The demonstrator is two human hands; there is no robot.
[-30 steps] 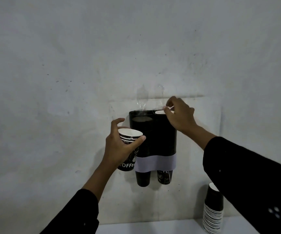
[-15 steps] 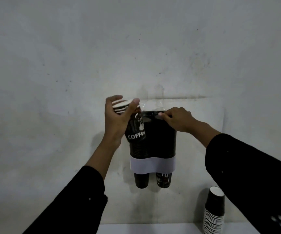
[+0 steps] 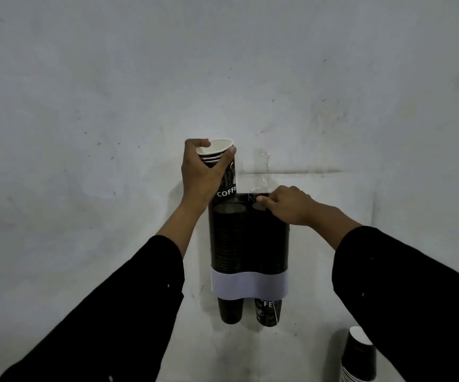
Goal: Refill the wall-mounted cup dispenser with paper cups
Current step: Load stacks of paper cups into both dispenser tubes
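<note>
Two columns of the wall-mounted dispenser (image 3: 249,238) are showing cups poking out below its white band, so it is already well stocked. The left hand (image 3: 199,173) is gripping a short nested stack of paper cups (image 3: 220,166) — fingers curled round it — just above the left opening, not yet dropped in. The right hand (image 3: 286,204) is pinching the dispenser's top edge, seemingly steadying it. More cups (image 3: 357,357) are waiting in a spare stack at lower right — refilling looks partway through.

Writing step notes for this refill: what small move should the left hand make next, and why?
Probably lower the small stack of cups straight down into the dispenser: the left hand holds it just above the left opening, while the right hand steadies the top rim.
</note>
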